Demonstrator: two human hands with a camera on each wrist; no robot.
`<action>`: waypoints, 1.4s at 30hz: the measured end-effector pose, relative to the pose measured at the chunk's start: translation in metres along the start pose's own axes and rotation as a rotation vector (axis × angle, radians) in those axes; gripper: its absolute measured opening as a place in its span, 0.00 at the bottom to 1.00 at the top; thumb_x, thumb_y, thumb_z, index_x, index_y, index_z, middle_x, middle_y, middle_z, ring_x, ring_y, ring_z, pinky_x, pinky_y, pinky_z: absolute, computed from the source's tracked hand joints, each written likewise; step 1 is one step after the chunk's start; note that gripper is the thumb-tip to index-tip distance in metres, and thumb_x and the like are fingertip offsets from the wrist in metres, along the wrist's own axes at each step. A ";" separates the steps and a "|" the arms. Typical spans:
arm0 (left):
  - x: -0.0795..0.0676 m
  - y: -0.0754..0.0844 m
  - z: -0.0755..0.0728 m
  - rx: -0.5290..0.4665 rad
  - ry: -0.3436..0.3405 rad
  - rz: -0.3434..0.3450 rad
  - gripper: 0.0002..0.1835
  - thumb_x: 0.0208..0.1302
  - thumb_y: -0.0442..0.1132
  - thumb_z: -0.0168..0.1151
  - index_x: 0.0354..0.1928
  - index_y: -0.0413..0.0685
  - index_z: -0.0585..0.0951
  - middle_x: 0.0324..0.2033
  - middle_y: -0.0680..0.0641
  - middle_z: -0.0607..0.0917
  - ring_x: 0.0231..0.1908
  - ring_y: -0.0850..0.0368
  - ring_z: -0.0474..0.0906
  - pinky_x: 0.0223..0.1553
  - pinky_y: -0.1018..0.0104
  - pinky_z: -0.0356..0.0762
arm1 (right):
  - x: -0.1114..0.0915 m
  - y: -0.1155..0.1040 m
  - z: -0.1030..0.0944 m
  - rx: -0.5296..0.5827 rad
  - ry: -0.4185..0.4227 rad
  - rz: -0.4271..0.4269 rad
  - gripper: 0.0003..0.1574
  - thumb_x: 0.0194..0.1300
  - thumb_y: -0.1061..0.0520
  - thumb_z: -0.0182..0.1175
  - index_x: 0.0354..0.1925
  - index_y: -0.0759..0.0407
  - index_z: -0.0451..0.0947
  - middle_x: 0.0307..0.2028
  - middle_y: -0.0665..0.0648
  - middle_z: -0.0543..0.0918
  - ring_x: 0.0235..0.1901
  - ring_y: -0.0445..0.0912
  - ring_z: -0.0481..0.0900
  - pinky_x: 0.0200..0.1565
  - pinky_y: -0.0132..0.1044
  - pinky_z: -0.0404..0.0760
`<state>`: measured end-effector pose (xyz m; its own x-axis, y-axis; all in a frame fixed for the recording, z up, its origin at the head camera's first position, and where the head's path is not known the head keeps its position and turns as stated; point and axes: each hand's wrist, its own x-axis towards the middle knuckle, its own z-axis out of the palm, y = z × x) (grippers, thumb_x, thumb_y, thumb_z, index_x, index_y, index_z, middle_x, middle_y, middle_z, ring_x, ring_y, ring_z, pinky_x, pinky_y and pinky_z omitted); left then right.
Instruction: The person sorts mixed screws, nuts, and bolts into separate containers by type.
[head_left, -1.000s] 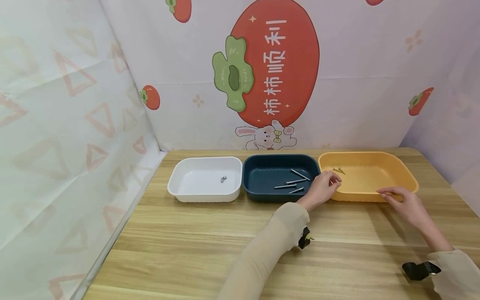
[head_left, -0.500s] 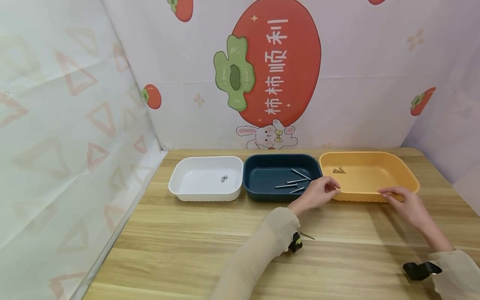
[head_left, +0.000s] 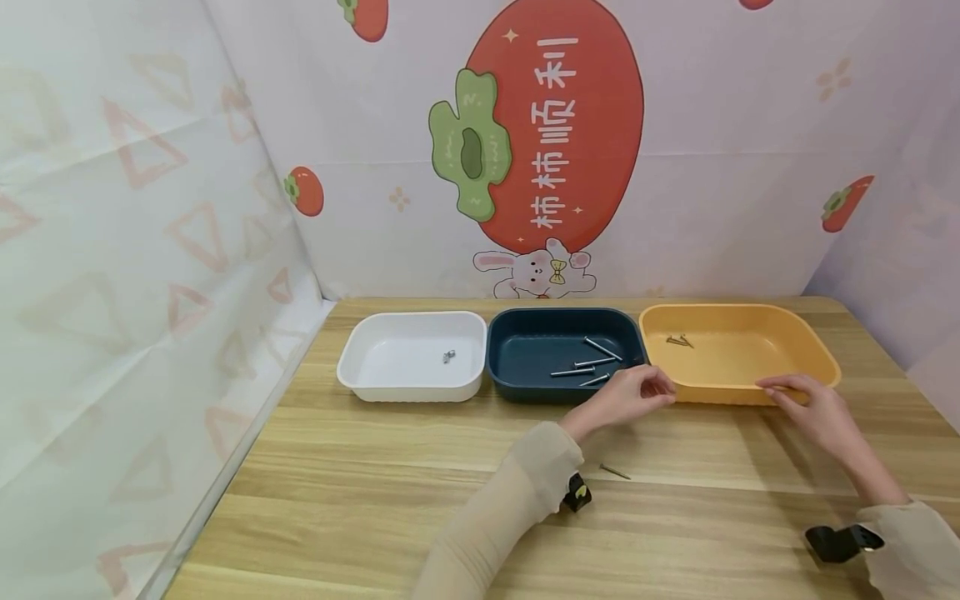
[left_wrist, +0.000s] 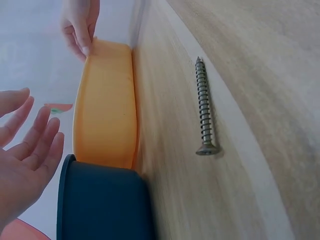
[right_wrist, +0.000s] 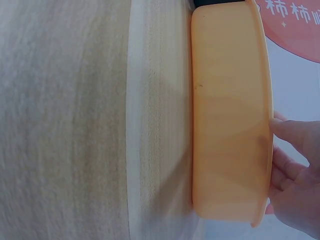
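My left hand (head_left: 626,395) holds nothing; its fingers are loosely bent beside the near left corner of the yellow tray (head_left: 720,393). In the left wrist view the same hand (left_wrist: 30,155) shows its palm, fingers apart. A screw (head_left: 615,472) lies on the wooden table, nearer to me; up close this screw (left_wrist: 204,110) has a countersunk head and a coarse thread. My right hand (head_left: 813,410) pinches the tray's near right rim, with the thumb outside and the fingers over the edge in the right wrist view. A few small brass-coloured screws (head_left: 679,341) lie inside the yellow tray.
Left of the yellow tray stands a dark blue tray (head_left: 525,392) with several long silver bolts (head_left: 592,362). Further left is a white tray (head_left: 408,395) holding small silver pieces (head_left: 448,357). A printed cloth (head_left: 375,125) hangs behind the table (head_left: 360,500).
My left hand has drawn back from over the yellow tray, toward me and slightly left. The screw on the table, mostly covered by the arm before, now shows fully. The right hand keeps its place.
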<state>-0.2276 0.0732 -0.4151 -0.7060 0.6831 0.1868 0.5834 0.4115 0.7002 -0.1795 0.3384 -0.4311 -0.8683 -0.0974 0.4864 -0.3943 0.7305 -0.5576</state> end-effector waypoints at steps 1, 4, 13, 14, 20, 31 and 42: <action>-0.001 0.000 -0.001 0.001 -0.010 0.001 0.07 0.59 0.39 0.58 0.38 0.47 0.78 0.32 0.56 0.79 0.31 0.73 0.69 0.34 0.88 0.65 | 0.000 0.000 0.000 0.000 -0.002 0.004 0.06 0.59 0.65 0.56 0.34 0.69 0.76 0.33 0.20 0.65 0.38 0.14 0.58 0.34 0.15 0.57; -0.006 0.000 -0.002 -0.001 -0.050 0.007 0.07 0.59 0.39 0.57 0.39 0.47 0.78 0.33 0.56 0.80 0.31 0.74 0.70 0.35 0.88 0.65 | 0.000 0.000 0.000 0.000 -0.006 0.012 0.06 0.59 0.65 0.56 0.34 0.70 0.76 0.33 0.20 0.65 0.38 0.13 0.57 0.34 0.15 0.57; -0.018 0.000 -0.010 -0.009 -0.141 0.018 0.07 0.59 0.38 0.57 0.39 0.45 0.78 0.34 0.55 0.80 0.30 0.73 0.71 0.34 0.87 0.67 | -0.001 0.005 0.002 0.017 0.015 0.039 0.05 0.59 0.63 0.55 0.33 0.65 0.77 0.32 0.21 0.67 0.38 0.14 0.58 0.34 0.16 0.57; -0.019 -0.001 -0.010 -0.005 -0.147 0.018 0.07 0.59 0.38 0.57 0.39 0.45 0.78 0.33 0.55 0.80 0.30 0.73 0.71 0.34 0.87 0.67 | -0.001 0.006 0.002 0.017 0.019 0.039 0.05 0.60 0.63 0.55 0.33 0.65 0.77 0.32 0.22 0.67 0.38 0.14 0.58 0.34 0.16 0.57; -0.026 -0.004 -0.014 0.009 -0.206 -0.003 0.08 0.60 0.40 0.57 0.40 0.47 0.78 0.33 0.57 0.79 0.31 0.73 0.70 0.34 0.86 0.67 | -0.001 0.003 0.000 0.005 0.006 0.017 0.07 0.60 0.64 0.55 0.34 0.69 0.76 0.33 0.21 0.66 0.38 0.14 0.58 0.34 0.17 0.58; -0.041 -0.011 -0.022 0.089 -0.356 0.012 0.09 0.61 0.40 0.56 0.42 0.46 0.77 0.34 0.56 0.79 0.33 0.72 0.71 0.35 0.85 0.66 | 0.000 0.002 0.000 0.002 -0.001 0.015 0.06 0.59 0.66 0.56 0.34 0.69 0.76 0.33 0.20 0.65 0.38 0.14 0.58 0.34 0.16 0.58; -0.051 -0.017 -0.023 0.100 -0.415 0.013 0.08 0.59 0.38 0.57 0.40 0.45 0.77 0.33 0.55 0.80 0.32 0.72 0.72 0.34 0.85 0.67 | 0.000 0.000 -0.001 0.011 -0.019 0.034 0.08 0.59 0.64 0.55 0.35 0.70 0.76 0.33 0.20 0.65 0.38 0.15 0.58 0.34 0.15 0.58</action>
<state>-0.2104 0.0172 -0.4210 -0.4884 0.8654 -0.1125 0.6416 0.4434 0.6259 -0.1794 0.3393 -0.4305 -0.8867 -0.0858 0.4544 -0.3680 0.7260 -0.5809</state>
